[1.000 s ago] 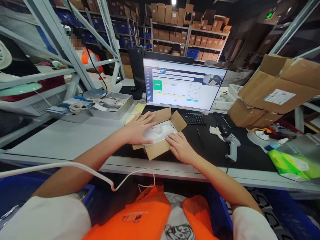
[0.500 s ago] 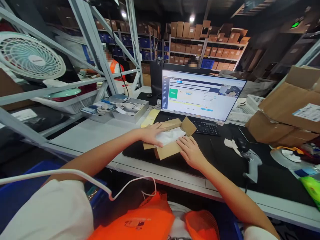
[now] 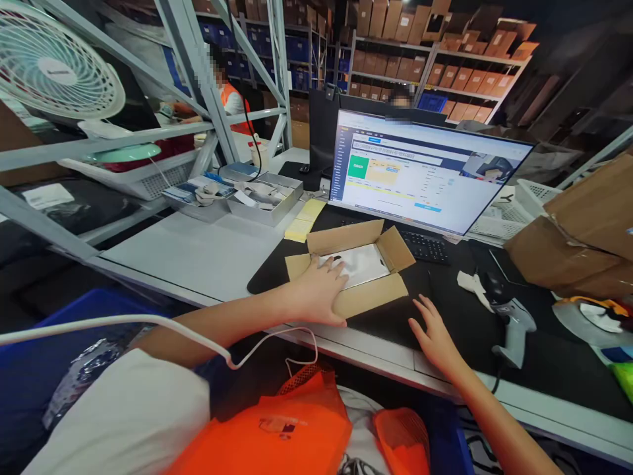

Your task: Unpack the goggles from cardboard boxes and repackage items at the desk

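A small open cardboard box [image 3: 368,298] lies on the black desk mat [image 3: 448,310] in front of the monitor. A white bagged item [image 3: 360,264] lies flat inside it. My left hand [image 3: 319,295] rests flat on the box's near left corner, fingers stretched onto the white item. My right hand [image 3: 434,333] hovers over the mat to the right of the box, fingers spread, holding nothing.
A monitor [image 3: 425,171] and keyboard [image 3: 426,248] stand behind the box. A barcode scanner [image 3: 514,323] lies at right, below large cardboard boxes [image 3: 588,231]. Metal trays [image 3: 262,198] and yellow notes [image 3: 305,220] sit at left, a fan [image 3: 54,66] above. A person in orange works behind the rack.
My right hand has left the box's near flap and moved right and back over the mat. The box's flaps now lie open wider. The view has shifted left.
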`<state>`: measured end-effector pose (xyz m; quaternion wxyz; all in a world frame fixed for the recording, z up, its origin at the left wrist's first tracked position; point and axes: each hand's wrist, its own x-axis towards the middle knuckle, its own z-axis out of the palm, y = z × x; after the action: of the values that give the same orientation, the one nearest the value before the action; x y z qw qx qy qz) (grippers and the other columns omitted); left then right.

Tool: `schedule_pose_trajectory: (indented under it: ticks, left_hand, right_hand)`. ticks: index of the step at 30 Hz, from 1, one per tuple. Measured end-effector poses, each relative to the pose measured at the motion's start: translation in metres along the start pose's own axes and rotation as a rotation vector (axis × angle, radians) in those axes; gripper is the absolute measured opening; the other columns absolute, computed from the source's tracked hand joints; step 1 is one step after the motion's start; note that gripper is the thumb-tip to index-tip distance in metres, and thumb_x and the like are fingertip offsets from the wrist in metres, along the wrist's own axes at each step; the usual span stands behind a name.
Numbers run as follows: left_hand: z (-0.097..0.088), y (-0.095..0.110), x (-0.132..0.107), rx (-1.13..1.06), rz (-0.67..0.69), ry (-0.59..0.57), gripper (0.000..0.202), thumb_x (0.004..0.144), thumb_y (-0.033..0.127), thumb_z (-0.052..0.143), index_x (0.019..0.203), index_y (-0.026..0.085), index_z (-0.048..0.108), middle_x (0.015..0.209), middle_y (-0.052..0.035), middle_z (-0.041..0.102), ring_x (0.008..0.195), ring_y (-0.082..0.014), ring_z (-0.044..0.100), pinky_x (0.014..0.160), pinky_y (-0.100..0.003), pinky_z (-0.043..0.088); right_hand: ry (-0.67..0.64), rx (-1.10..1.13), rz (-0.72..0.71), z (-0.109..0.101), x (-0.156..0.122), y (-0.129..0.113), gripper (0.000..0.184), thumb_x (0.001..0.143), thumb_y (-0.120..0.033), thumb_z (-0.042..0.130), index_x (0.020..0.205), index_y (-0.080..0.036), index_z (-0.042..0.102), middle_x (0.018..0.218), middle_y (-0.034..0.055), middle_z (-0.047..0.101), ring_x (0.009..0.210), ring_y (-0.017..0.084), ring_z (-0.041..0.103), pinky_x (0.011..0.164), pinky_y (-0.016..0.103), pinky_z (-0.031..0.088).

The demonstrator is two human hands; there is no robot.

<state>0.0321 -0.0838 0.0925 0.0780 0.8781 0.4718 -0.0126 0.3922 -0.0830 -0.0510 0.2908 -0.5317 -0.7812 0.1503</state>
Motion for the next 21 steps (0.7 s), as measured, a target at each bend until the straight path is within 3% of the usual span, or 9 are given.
schedule_pose_trajectory:
  ticks: [3, 7, 11, 14, 17, 21]
  left_hand:
    - [0.003, 0.008, 0.003, 0.044, -0.032, -0.016, 0.082, 0.075, 0.054, 0.071, 0.139, 0.005, 0.054, 0.159, -0.0300, 0.033, 0.144, -0.0531, 0.030, 0.113, -0.069, 0.028]
    - [0.005, 0.018, 0.014, 0.080, -0.128, 0.033, 0.062, 0.074, 0.035, 0.068, 0.126, 0.003, 0.059, 0.146, -0.0315, 0.047, 0.136, -0.0493, 0.043, 0.102, -0.060, 0.045]
    - [0.010, 0.017, 0.013, 0.081, -0.130, 0.156, 0.053, 0.079, 0.037, 0.063, 0.120, 0.004, 0.061, 0.133, -0.0290, 0.058, 0.131, -0.0467, 0.049, 0.102, -0.057, 0.046]
    - [0.006, 0.005, 0.003, -0.070, -0.220, 0.259, 0.039, 0.084, 0.036, 0.053, 0.114, 0.013, 0.064, 0.114, -0.0183, 0.070, 0.109, -0.0376, 0.064, 0.093, -0.048, 0.051]
    - [-0.003, -0.007, -0.006, -0.250, -0.296, 0.352, 0.035, 0.089, 0.028, 0.038, 0.109, 0.018, 0.065, 0.101, -0.0105, 0.074, 0.095, -0.0310, 0.069, 0.081, -0.041, 0.053]
    - [-0.012, -0.015, -0.009, -0.293, -0.194, 0.363, 0.039, 0.093, 0.028, 0.035, 0.110, 0.017, 0.067, 0.103, -0.0109, 0.075, 0.095, -0.0289, 0.071, 0.081, -0.038, 0.052]
  right_hand:
    - [-0.091, 0.044, 0.071, 0.008, -0.001, 0.007, 0.060, 0.097, -0.058, 0.045, 0.138, -0.016, 0.059, 0.156, 0.0165, 0.041, 0.149, 0.034, 0.032, 0.123, 0.060, 0.029]
    - [-0.176, 0.083, 0.078, 0.010, 0.003, -0.006, 0.057, 0.096, -0.056, 0.048, 0.134, -0.017, 0.062, 0.156, 0.0148, 0.041, 0.150, 0.033, 0.030, 0.123, 0.061, 0.026]
    - [-0.209, 0.177, 0.109, 0.008, 0.004, -0.019, 0.054, 0.095, -0.054, 0.052, 0.135, -0.019, 0.063, 0.156, 0.0132, 0.043, 0.150, 0.031, 0.032, 0.124, 0.059, 0.025]
    - [-0.187, 0.277, 0.165, 0.009, 0.003, -0.023, 0.053, 0.092, -0.052, 0.056, 0.133, -0.020, 0.065, 0.151, 0.0130, 0.049, 0.147, 0.031, 0.038, 0.123, 0.059, 0.028]
    - [-0.138, 0.361, 0.191, 0.012, 0.005, -0.029, 0.047, 0.091, -0.047, 0.059, 0.130, -0.021, 0.066, 0.144, 0.0124, 0.056, 0.141, 0.030, 0.047, 0.120, 0.057, 0.034]
    - [-0.143, 0.394, 0.172, 0.014, 0.011, -0.044, 0.045, 0.091, -0.041, 0.058, 0.130, -0.019, 0.066, 0.141, 0.0125, 0.059, 0.134, 0.028, 0.053, 0.118, 0.053, 0.039]
